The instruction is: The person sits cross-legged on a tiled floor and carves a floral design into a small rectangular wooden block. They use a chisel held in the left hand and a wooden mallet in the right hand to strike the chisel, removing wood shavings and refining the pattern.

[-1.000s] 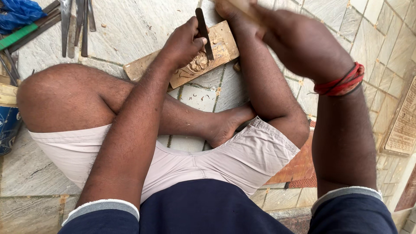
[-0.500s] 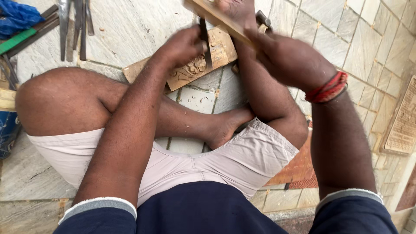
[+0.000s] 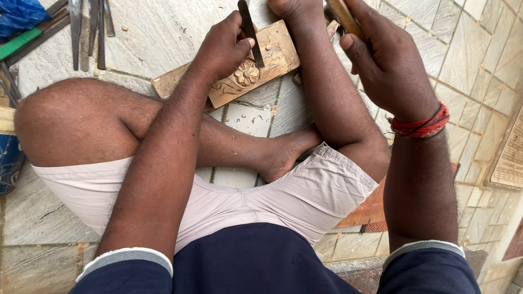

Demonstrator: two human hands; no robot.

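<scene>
Your left hand (image 3: 223,49) clamps the chisel (image 3: 250,30) upright on the plank (image 3: 272,54); your right hand (image 3: 389,65) grips a mallet (image 3: 344,16), raised to strike.

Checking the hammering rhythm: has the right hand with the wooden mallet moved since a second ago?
Yes. The right hand with the wooden mallet swung toward the chisel, then back right, judged against the carved wooden plank.

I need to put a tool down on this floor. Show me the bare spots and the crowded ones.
Bare stone floor lies between the row of metal tools and the carved wooden plank. More bare tiles lie beyond the right hand. It is crowded around the plank, where the left hand holds a chisel, and at the upper left by the tools.
</scene>
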